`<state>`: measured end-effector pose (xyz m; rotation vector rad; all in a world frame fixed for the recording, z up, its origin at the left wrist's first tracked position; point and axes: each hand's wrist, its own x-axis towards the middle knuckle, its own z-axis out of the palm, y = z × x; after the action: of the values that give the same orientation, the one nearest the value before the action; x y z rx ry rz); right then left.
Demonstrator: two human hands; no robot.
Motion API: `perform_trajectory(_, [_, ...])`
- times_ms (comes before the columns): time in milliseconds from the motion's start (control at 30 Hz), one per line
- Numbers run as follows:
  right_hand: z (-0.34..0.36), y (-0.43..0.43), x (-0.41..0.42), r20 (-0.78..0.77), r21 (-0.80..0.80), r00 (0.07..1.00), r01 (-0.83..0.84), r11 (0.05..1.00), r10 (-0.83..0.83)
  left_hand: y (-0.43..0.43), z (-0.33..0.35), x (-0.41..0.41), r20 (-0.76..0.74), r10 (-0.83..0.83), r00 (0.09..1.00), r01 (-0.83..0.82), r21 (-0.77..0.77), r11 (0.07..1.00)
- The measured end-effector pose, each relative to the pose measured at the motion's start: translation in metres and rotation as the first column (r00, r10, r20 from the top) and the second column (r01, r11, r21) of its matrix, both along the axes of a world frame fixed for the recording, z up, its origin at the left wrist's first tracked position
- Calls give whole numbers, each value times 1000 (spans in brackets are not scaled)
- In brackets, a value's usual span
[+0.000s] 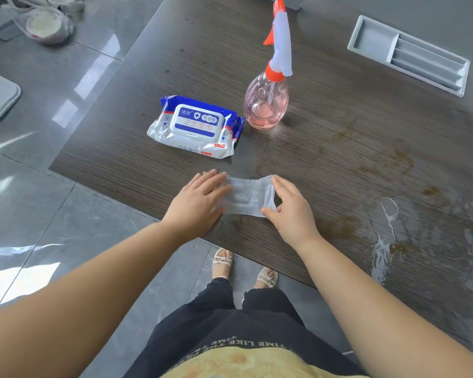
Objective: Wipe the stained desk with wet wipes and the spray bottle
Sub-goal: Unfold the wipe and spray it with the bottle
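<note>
Hands [197,203] [292,211] on flat, grey-smudged wipe [246,196]

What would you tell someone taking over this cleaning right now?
Left hand presses flat on the left end of the wipe; right hand pinches its right end.
The wipe lies spread on the desk near the front edge. Behind it are the wipes pack, lid shut, and the spray bottle, upright.
Done: wipe out, wet patch at right.
Left: brown stains to the right not yet wiped.
</note>
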<state>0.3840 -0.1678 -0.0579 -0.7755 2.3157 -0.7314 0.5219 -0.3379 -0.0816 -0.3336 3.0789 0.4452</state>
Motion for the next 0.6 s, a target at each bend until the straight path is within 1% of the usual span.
perform_trajectory(100, [-2,4,-2,24,-10,1000,-6,1000,6,-2,-8,11,173,-8,985,34,-153,988])
perform_trajectory(200, [-4,12,-3,79,-31,994,83,996,-80,-4,-8,17,259,-12,966,59,-172,983])
perform_trajectory(233, [-4,14,-4,72,-34,990,120,992,-117,-5,-8,17,279,-16,960,65,-166,984])
perform_trajectory(300, [-2,19,-4,-11,-2,987,160,987,-160,-6,-9,18,285,-33,958,78,-149,986])
perform_trajectory(367, [1,20,-4,-145,10,976,163,987,-160,-7,-8,18,250,-39,967,77,-143,987])
perform_trajectory(400, [3,18,-2,-234,-21,964,125,992,-127,-8,-7,18,237,-42,971,76,-134,988])
perform_trajectory(433, [3,15,0,-328,-71,942,46,996,-67,-9,-6,18,223,-48,974,76,-120,990])
perform_trajectory(467, [3,12,2,-417,-112,909,-64,992,12,-9,-4,18,209,-56,976,80,-105,991])
perform_trajectory(500, [1,9,4,-495,-121,864,-175,977,94,-9,-1,17,195,-62,979,82,-95,992])
perform_trajectory(533, [0,7,3,-545,-92,821,-264,960,173,-10,2,17,186,-66,980,84,-89,992])
perform_trajectory(567, [-2,5,2,-568,-38,787,-317,948,241,-11,4,18,180,-70,981,87,-87,992])
perform_trajectory(600, [-4,5,-1,-564,23,775,-331,943,286,-14,5,19,185,-72,980,88,-82,993])
